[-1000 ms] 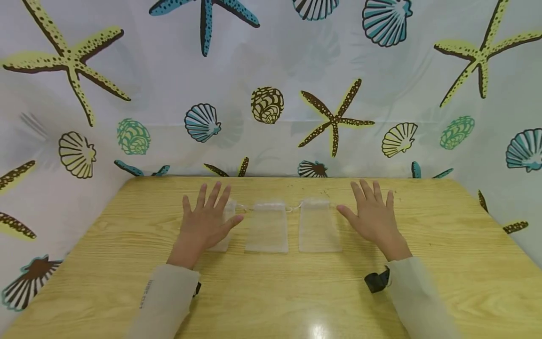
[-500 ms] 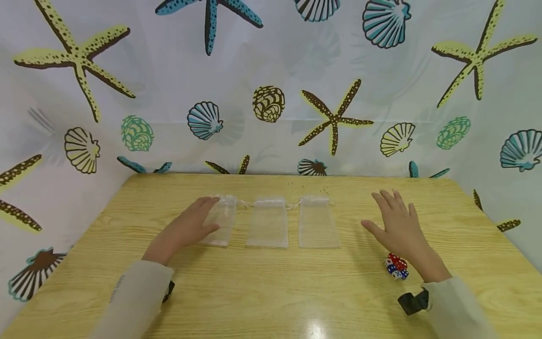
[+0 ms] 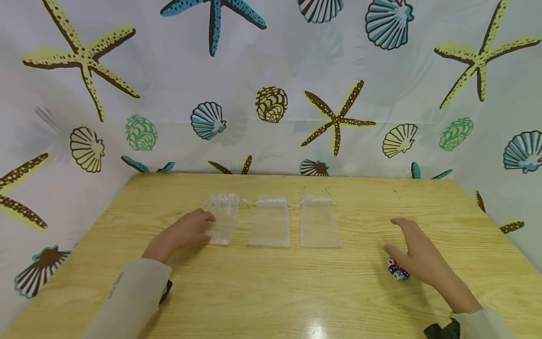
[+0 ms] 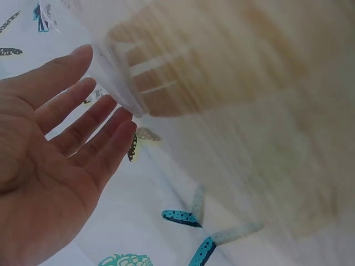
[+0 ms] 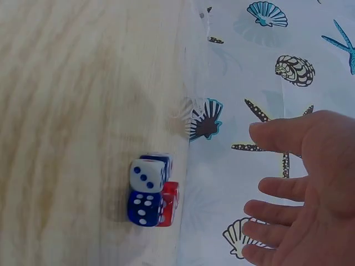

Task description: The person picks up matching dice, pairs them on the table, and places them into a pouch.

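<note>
Three sheer white drawstring pouches lie in a row on the table: a left pouch (image 3: 225, 217), a middle pouch (image 3: 269, 223) and a right pouch (image 3: 320, 223). My left hand (image 3: 185, 234) is at the left pouch's near left side, fingers loosely bent and overlapping its edge. The left wrist view shows that hand's palm (image 4: 55, 144) and fingers apart, holding nothing. Over a small pile of dice (image 3: 397, 270) hovers my right hand (image 3: 427, 263), thumb and fingers spread. Blue, white and red dice (image 5: 146, 205) show in the right wrist view, beside the relaxed fingers.
The wooden table (image 3: 271, 292) meets a white curtain (image 3: 271, 61) printed with shells and starfish at the back and both sides. Thin drawstrings (image 3: 247, 202) stretch between the pouches. A black wrist device (image 3: 442, 330) sits at the right cuff.
Both hands have moved apart from beside the pouches. The left drew back to the left pouch's edge, its fingers lowering; the right moved right and nearer, over the dice, which came into view.
</note>
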A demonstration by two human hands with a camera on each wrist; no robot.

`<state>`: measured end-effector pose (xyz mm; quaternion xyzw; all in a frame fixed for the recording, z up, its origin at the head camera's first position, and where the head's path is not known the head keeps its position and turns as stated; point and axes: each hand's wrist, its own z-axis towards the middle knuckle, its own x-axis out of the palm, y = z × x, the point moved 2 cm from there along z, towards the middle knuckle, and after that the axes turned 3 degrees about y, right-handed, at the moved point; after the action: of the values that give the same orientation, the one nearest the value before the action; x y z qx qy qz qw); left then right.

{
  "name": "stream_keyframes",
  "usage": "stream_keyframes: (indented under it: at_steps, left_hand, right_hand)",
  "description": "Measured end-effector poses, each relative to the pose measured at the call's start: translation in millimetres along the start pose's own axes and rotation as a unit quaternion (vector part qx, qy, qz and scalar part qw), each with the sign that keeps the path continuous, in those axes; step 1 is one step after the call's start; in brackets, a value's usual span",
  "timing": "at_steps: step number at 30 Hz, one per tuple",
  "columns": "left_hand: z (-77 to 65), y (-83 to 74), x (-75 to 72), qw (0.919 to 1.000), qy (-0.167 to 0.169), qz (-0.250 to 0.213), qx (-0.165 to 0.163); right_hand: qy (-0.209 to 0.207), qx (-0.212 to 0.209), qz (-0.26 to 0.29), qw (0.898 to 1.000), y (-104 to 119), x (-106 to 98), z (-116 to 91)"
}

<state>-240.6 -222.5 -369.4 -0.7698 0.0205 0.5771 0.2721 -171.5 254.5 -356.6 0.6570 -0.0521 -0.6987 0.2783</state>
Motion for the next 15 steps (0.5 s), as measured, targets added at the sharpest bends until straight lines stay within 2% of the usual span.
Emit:
stream_keyframes:
  at_steps: [4,7,11,15]
  left_hand:
    - [-2.0,0.7,2.1,0.9998,0.008,0.019,0.000]
    - [-1.6,2.4,2.0,0.9997,-0.001,0.025,0.000]
    - [0.1,5.3,1.4,0.9999,-0.011,0.010,-0.008]
    - [0.6,6.9,2.9,0.9998,-0.008,0.003,-0.016]
  right_hand:
    - [0.009,0.009,0.013,1.000,-7.2,1.3,-9.7]
    - [0.013,0.016,0.017,1.000,-10.8,1.9,-15.9]
    - [0.016,0.020,0.024,0.999,-14.1,3.4,-21.7]
    - [0.023,0.027,0.035,0.999,-17.0,5.8,-25.8]
